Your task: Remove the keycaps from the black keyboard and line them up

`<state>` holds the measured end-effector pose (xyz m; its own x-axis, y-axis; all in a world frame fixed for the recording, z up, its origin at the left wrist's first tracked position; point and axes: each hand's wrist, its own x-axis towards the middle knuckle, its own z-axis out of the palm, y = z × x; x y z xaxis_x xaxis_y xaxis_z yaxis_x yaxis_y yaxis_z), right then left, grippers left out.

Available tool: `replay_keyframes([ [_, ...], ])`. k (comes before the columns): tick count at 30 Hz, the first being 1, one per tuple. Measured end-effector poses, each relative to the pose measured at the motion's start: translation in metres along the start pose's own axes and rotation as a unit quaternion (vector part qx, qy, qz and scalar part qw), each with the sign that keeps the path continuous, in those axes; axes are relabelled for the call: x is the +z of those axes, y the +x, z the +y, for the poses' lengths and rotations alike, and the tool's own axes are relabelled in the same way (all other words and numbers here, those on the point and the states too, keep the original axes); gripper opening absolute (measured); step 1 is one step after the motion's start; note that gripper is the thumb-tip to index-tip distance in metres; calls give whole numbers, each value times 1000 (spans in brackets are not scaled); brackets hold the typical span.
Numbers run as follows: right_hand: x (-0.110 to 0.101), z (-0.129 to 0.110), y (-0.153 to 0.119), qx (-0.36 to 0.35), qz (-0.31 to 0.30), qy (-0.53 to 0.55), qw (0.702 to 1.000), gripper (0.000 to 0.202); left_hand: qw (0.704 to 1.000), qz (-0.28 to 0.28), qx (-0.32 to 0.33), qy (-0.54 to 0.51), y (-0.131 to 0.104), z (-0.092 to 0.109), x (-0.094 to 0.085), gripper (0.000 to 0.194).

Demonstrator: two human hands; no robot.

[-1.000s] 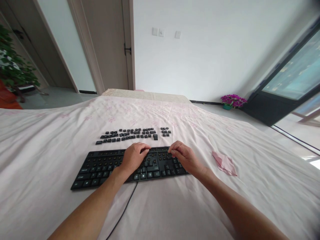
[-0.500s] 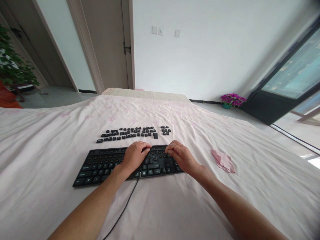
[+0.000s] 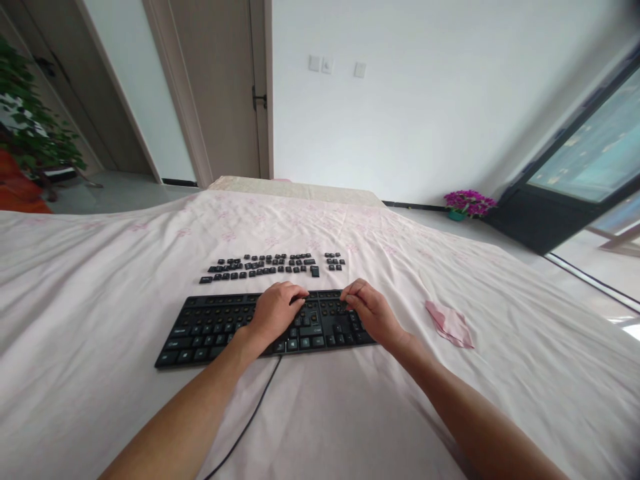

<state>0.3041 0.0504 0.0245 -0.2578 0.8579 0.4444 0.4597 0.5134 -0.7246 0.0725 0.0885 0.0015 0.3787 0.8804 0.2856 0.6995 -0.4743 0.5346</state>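
A black keyboard (image 3: 213, 327) lies on the pink cloth, its far rows showing bare sockets while the near rows still carry keycaps. My left hand (image 3: 277, 308) rests over its middle, fingers curled at the far edge and thumb bent in, closed on the keyboard. Above the number pad at the right end, my right hand (image 3: 369, 308) is closed in a pinch. Whatever is between those fingertips is too small to make out. Beyond the keyboard, loose black keycaps (image 3: 260, 265) lie in rough rows, with a smaller group of keycaps (image 3: 335, 261) to the right.
A folded pink cloth (image 3: 450, 323) lies right of my right hand. The keyboard cable (image 3: 250, 420) runs toward me over the pale pink bedspread (image 3: 350, 413). Past the bed are a white wall, a door (image 3: 220, 87) and potted purple flowers (image 3: 469, 202).
My right hand has moved slightly up and right, toward the keyboard's far edge, still pinched. The left hand stays on the keyboard. The whole view has shifted a little.
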Motion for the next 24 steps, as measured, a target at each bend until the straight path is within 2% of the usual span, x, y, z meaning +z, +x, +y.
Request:
replay_keyframes([
  [4, -2, 1, -1, -1, 2, 8, 1000, 18, 1000, -4, -3, 4, 0, 1, 0, 15],
  [9, 3, -11, 2, -42, -67, -61, 995, 17, 1000, -7, 5, 12, 0, 3, -2, 16],
  [16, -3, 11, -4, 70, 29, 37, 996, 15, 1000, -6, 10, 25, -1, 3, 0, 16],
  [19, -3, 10, -5, 32, 34, 15, 999, 16, 999, -8, 15, 31, -1, 3, 0, 16],
  [22, -2, 2, -3, -15, 6, -26, 1000, 17, 999, -9, 13, 35, -2, 5, 0, 16],
  [24, -3, -3, -1, -15, -17, -55, 998, 15, 999, -8, 13, 32, -1, 9, 1, 16],
])
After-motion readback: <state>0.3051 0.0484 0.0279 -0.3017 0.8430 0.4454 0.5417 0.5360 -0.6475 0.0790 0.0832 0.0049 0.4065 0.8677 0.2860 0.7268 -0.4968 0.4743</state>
